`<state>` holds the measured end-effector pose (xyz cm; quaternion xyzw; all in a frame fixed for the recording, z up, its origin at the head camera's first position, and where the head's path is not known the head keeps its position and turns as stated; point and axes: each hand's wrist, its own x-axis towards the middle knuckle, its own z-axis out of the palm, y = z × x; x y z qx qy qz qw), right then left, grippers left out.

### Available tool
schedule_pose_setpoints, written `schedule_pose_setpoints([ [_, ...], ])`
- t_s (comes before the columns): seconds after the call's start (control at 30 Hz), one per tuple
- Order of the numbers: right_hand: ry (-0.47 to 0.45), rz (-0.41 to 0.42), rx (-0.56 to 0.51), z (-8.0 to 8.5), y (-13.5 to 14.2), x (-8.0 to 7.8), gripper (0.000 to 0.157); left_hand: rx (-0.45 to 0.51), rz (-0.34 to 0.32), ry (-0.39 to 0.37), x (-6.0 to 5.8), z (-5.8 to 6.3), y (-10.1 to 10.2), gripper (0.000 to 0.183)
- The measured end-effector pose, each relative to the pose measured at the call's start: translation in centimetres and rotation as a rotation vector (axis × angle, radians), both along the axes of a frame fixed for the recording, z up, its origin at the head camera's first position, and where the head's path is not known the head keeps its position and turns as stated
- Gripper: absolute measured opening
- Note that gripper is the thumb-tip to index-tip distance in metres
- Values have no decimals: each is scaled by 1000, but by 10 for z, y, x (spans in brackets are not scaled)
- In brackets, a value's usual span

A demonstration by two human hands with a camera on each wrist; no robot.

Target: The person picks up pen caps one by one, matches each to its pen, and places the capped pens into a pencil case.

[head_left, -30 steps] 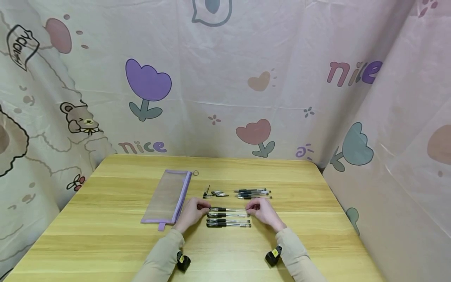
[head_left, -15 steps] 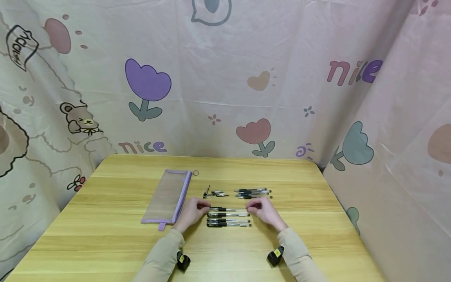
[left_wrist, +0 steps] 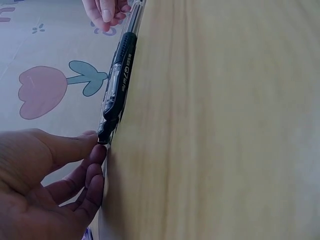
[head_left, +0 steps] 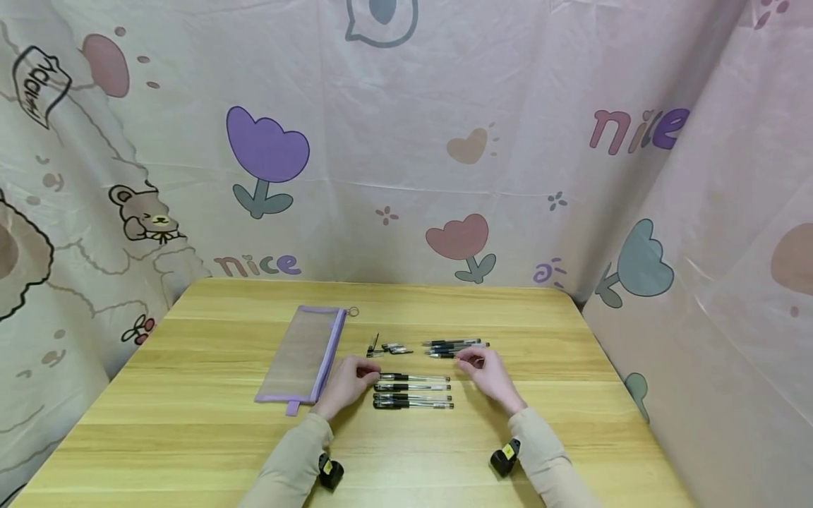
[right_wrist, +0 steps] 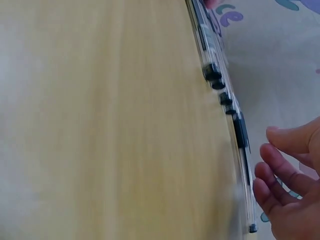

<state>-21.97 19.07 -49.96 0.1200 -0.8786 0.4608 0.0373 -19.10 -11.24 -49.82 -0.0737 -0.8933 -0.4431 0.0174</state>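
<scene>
Several capped black gel pens with clear barrels (head_left: pixel 413 387) lie side by side on the wooden table, caps to the left. My left hand (head_left: pixel 346 384) pinches the cap end of the farthest gel pen (head_left: pixel 395 377) between thumb and forefinger; that cap (left_wrist: pixel 120 90) shows close up in the left wrist view. At the near edge of a group of uncapped pens (head_left: pixel 452 343), my right hand (head_left: pixel 485 374) hovers with its fingers loosely bent. In the right wrist view, a gap separates the right thumb and forefinger (right_wrist: pixel 280 157), and nothing is between them.
Several loose pen caps (head_left: pixel 395 348) lie behind the capped row. A mesh zipper pouch with purple trim (head_left: pixel 305 353) lies flat to the left of my left hand. Patterned curtains (head_left: pixel 381 162) hang behind and beside the table (head_left: pixel 190 423).
My right hand has left the right end of the farthest capped pen and moved right and away from me to the uncapped pens. The left hand has stayed in place.
</scene>
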Motion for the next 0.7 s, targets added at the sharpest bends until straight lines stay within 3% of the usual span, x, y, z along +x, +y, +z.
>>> schedule_pose_setpoints([
  [0.17,98,-11,4,0,7,-5,20,18,0,8,1,0,0,10],
  [0.47,-8,-96,61,3,10,-16,23,35,13,39,2,2,0,12],
  [0.7,-12,-102,108,4,7,-19,19,56,5,43,2,4,0,12],
])
